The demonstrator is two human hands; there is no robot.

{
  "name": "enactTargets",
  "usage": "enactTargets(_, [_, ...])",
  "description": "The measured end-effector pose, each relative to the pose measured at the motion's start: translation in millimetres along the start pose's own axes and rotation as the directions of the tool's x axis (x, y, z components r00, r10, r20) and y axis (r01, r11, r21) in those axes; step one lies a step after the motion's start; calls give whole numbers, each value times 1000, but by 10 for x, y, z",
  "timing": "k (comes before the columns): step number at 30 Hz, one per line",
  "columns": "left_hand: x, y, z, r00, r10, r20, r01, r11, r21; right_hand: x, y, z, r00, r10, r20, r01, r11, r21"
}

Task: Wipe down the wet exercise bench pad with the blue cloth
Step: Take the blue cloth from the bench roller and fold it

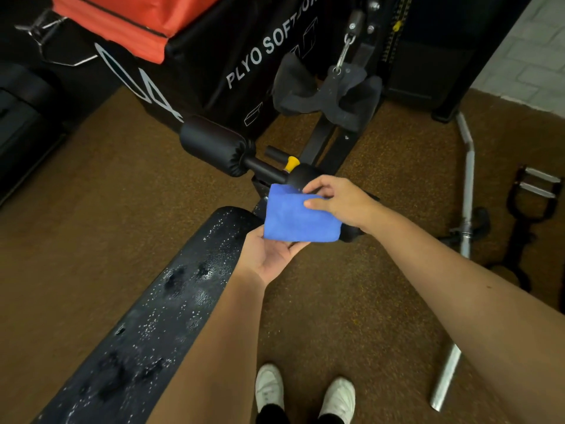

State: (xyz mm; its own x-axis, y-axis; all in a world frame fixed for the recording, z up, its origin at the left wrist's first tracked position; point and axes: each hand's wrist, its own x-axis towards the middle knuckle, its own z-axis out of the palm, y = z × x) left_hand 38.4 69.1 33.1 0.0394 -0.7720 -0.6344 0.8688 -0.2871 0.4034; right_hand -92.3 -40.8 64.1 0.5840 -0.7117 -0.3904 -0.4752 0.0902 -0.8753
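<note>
Cloth status: the blue cloth (290, 217) is folded into a thick rectangle and sits in the air between your hands, above the far end of the bench pad (171, 301), not touching it. Your left hand (270, 255) is palm up under the near edge, fingers cupped beneath the fold. Your right hand (334, 200) pinches the right edge, thumb on top and fingertips at the upper corner. So both hands are closed on the cloth, loosely by the look of it.

Pad: black, long, running from lower left up toward the middle of the view. It's covered in droplets and a few larger wet patches along its whole visible length. No wiping done yet as far as I can judge.

Handling notes, judgement only:
- Cloth looks soft and light, microfibre type. It'll flop open if you hold one corner, so keep the fold and lay a flat palm over the middle.
- One hand is enough for the wipe. Your right hand looks better placed to press down; left can let go.
- Wet vinyl is likely slick, so the cloth should slide easily. Firm pressure, or it just pushes beads around.
- Expect it to soak up fast; refold to a dry face when streaks appear.

Start at the far end, near the roller pad (214, 145), and pull toward yourself. Mind the loose metal bar (467, 185) on the floor to your right.
</note>
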Motion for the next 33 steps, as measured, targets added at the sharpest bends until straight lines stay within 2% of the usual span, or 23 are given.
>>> enactTargets(4, [-104, 75, 36, 999, -12, 35, 12, 1000, 0, 63, -11, 141, 981, -84, -175, 68, 993, -94])
enactTargets(7, [-143, 156, 36, 999, -7, 50, -1, 989, 149, 79, -86, 235, 947, -160, -278, 146, 987, -70])
enactTargets(9, [-166, 204, 19, 998, 18, 56, -29, 979, 201, 106, -139, 284, 939, -167, -299, 152, 986, -75])
enactTargets(12, [-230, 268, -3, 997, 73, 27, -77, 984, 162, 161, -206, 385, 952, -125, -279, 106, 991, -85])
enactTargets(14, [-281, 294, -25, 993, 117, 21, -118, 984, 135, 192, -236, 478, 954, -34, -299, 18, 998, -58])
enactTargets(17, [-356, 346, -87, 984, 179, 19, -180, 982, 62, 171, -317, 638, 932, 254, -257, -236, 967, 100])
enactTargets(19, [-403, 390, -138, 980, 196, 19, -196, 980, 17, 107, -372, 744, 892, 441, -101, -392, 865, 315])
enactTargets(20, [-427, 413, -175, 979, 202, 11, -202, 979, 1, 77, -385, 785, 875, 485, 7, -445, 796, 410])
enactTargets(21, [-451, 431, -219, 979, 205, 0, -205, 979, -6, 52, -390, 820, 869, 488, 84, -465, 746, 477])
enactTargets(23, [-486, 477, -343, 976, 213, -43, -212, 977, 20, 45, -374, 880, 898, 429, 98, -412, 740, 532])
enactTargets(27, [-495, 600, -594, 960, 240, -146, -205, 954, 217, 101, -367, 1006, 958, 281, -62, -219, 852, 475])
enactTargets(30, [-480, 708, -700, 935, 245, -256, -166, 942, 293, 140, -318, 1114, 986, 161, -46, -129, 907, 400])
enactTargets(33, [-446, 801, -791, 912, 260, -316, -144, 927, 345, 184, -270, 1224, 993, 118, -18, -106, 942, 318])
